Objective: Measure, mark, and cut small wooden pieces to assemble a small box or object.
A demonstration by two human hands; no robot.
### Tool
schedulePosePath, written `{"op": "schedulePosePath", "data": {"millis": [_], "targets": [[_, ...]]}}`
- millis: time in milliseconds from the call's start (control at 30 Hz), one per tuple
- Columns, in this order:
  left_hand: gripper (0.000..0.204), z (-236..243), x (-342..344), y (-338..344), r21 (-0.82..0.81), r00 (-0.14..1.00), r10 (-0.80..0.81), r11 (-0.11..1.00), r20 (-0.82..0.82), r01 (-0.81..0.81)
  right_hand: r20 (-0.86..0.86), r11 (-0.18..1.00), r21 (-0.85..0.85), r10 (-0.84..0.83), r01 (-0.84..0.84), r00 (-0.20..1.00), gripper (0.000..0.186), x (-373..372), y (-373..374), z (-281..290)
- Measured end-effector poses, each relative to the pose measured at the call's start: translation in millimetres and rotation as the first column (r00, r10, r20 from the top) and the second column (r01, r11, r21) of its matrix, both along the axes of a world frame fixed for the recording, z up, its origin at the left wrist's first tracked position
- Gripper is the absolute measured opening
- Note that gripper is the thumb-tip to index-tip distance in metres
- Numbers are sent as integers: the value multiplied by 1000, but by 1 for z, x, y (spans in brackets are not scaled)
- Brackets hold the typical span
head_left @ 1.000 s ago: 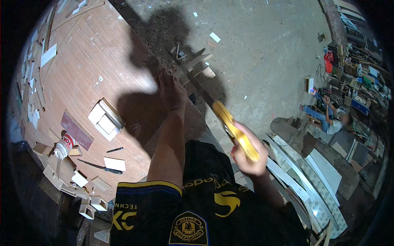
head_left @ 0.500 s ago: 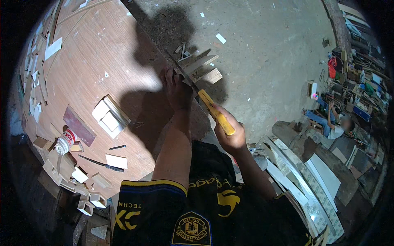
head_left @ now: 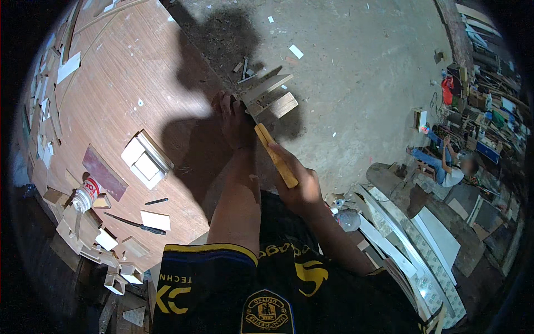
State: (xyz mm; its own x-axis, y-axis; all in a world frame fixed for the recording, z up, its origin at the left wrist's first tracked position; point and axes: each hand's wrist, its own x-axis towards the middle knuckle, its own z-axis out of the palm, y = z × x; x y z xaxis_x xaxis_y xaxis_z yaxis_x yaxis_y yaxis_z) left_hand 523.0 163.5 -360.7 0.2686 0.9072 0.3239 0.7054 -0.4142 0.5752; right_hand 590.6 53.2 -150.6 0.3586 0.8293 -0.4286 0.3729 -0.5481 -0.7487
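Yellow saw handle [head_left: 276, 156], blade shadowed.

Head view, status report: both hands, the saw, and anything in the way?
Right hand gripping saw's yellow handle. Left hand pressing white board at workbench edge. Wood offcuts beside the cut.

Left hand [head_left: 233, 119] pressing down, right hand [head_left: 300, 192] fisted.
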Motion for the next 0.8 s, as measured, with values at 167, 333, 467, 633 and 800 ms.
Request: {"op": "schedulePosePath", "data": {"millis": [167, 333, 467, 633, 800], "targets": [[29, 1, 2, 1, 10, 999, -16, 1000, -34, 16, 2, 995, 102, -7, 7, 1000, 53, 3, -31, -4], [20, 7, 1, 4, -91, 998, 49, 994, -30, -52, 22, 992, 119, 32, -35, 999, 58, 2, -99, 63], [47, -11, -4, 3, -112, 995, -42, 992, 86, 51, 144, 976, 204, 49, -78, 988, 61, 6, -105, 71], [48, -20, -2, 4, 41, 1000, -5, 999, 27, 4, -26, 996, -77, 49, -51, 998, 65, 22, -88, 93], [42, -4, 6, 2, -35, 1000, -2, 999, 10, 2, -73, 996, -66, 53, -58, 996, 68, 27, -63, 96]]}}
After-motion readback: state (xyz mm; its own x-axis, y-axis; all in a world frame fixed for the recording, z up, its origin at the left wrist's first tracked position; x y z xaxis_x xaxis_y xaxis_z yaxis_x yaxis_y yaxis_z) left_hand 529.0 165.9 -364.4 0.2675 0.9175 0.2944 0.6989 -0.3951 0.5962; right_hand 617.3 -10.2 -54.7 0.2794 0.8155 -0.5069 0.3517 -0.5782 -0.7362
